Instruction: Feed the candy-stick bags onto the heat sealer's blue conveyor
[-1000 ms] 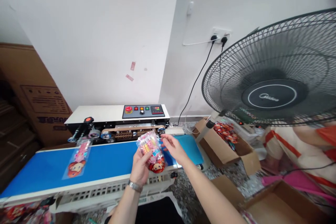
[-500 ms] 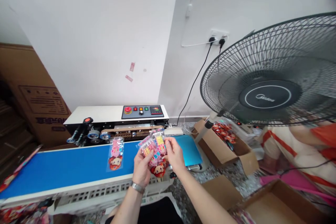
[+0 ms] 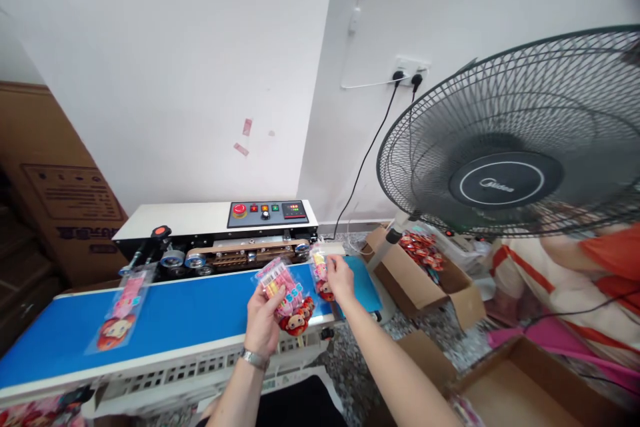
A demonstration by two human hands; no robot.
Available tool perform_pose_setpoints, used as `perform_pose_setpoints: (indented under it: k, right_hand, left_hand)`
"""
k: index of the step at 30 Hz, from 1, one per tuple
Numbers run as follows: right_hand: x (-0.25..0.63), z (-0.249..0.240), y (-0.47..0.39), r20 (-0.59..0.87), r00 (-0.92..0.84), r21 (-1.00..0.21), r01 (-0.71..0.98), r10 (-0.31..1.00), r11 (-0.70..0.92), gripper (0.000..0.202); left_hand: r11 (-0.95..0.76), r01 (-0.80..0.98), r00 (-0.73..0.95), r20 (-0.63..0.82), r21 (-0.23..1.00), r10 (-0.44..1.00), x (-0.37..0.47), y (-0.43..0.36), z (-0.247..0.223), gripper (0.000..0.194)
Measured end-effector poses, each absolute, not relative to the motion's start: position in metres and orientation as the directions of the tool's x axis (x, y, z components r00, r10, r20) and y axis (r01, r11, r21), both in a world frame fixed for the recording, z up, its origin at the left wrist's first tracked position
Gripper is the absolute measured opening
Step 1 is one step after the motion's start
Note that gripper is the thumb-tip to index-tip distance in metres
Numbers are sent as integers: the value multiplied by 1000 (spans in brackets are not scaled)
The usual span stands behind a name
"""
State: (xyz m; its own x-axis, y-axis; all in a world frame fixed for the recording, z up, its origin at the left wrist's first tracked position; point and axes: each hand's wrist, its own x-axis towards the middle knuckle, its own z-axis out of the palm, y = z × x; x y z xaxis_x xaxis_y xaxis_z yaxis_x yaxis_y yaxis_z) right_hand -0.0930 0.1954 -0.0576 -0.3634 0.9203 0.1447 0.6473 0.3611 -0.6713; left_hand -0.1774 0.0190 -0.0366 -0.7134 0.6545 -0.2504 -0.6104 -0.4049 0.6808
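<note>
Several pink packets with red-haired cartoon heads are fanned in my left hand, its thumb across them, above the blue belt. Farther right, my right hand pinches one single packet by its edge, at the right end of the belt beside the sealing machine. Another packet in a clear bag lies on the left part of the belt, its top edge at the machine's rollers.
A large black fan stands at the right. Cardboard boxes are on the floor below it, one holding red packets. A person in orange and cream clothing is at the far right. Large cartons stand at the left.
My right hand has moved right, away from the bunch, with one packet. The packet on the belt has travelled left. My left hand still holds the bunch.
</note>
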Motion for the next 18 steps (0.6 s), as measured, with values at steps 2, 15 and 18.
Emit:
perform_pose_setpoints:
  k: [2, 15, 18]
  right_hand:
    - [-101, -52, 187, 169, -432, -678, 601, 886, 423, 24]
    - [-88, -36, 153, 197, -659, -946, 67, 726, 318, 27]
    - [-82, -49, 174, 188, -503, -940, 156, 844, 303, 33]
  left_hand:
    - [-410, -603, -718, -240, 684, 653, -177, 19, -35, 43]
    - [-411, -602, -703, -210, 684, 680, -175, 19, -35, 39]
    - [-397, -604, -715, -249, 691, 653, -177, 18, -37, 36]
